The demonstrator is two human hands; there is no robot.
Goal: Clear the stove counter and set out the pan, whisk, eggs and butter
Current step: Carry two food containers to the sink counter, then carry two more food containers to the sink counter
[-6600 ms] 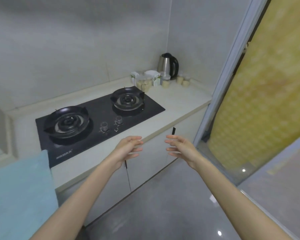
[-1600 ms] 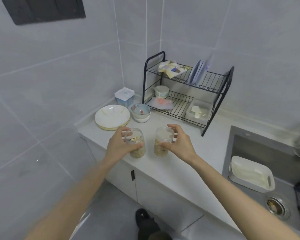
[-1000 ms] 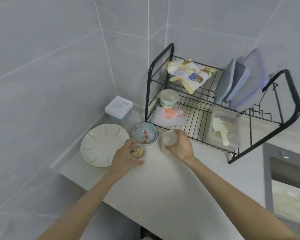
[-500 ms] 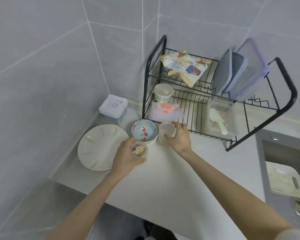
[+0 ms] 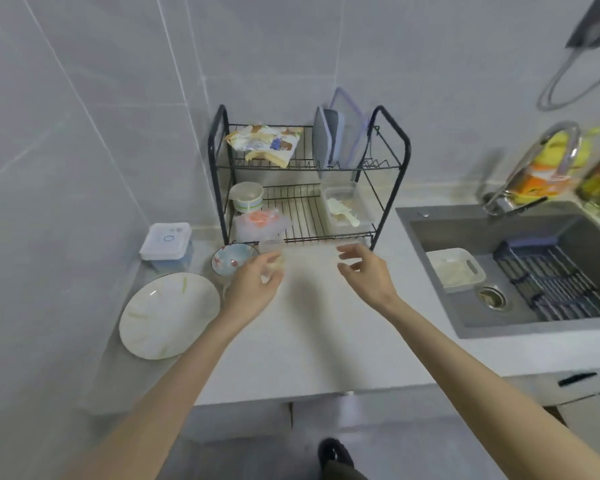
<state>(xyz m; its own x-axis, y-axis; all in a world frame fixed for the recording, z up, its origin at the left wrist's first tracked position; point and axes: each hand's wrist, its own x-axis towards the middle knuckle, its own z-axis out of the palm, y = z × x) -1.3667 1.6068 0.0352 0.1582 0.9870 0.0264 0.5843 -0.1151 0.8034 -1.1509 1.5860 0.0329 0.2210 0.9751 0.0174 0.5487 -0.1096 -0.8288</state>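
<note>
Two small clear jars with grain are on the white counter (image 5: pixel 326 334) in front of the black dish rack (image 5: pixel 390 174). One jar (image 5: pixel 270 244) stands free beside a blue patterned bowl (image 5: pixel 231 259). My left hand (image 5: pixel 253 287) curls its thumb and fingers around the other jar (image 5: pixel 278 267), which sits low on the counter and is mostly hidden by the hand. My right hand (image 5: pixel 366 271) hovers over the counter to the right with fingers relaxed and holds nothing. No pan, whisk, eggs or butter are in view.
A large white plate (image 5: pixel 168 315) and a white lidded box (image 5: pixel 167 239) sit at the left by the wall. The rack holds a tub, bags, lids and a container. A grey sink (image 5: pixel 465 223) with a white dish (image 5: pixel 454 268) and a faucet (image 5: pixel 534 168) lies at the right.
My right hand has let go of its jar by the bowl and drawn back to the right. My left hand has brought its jar next to it. The view has swung right to the sink.
</note>
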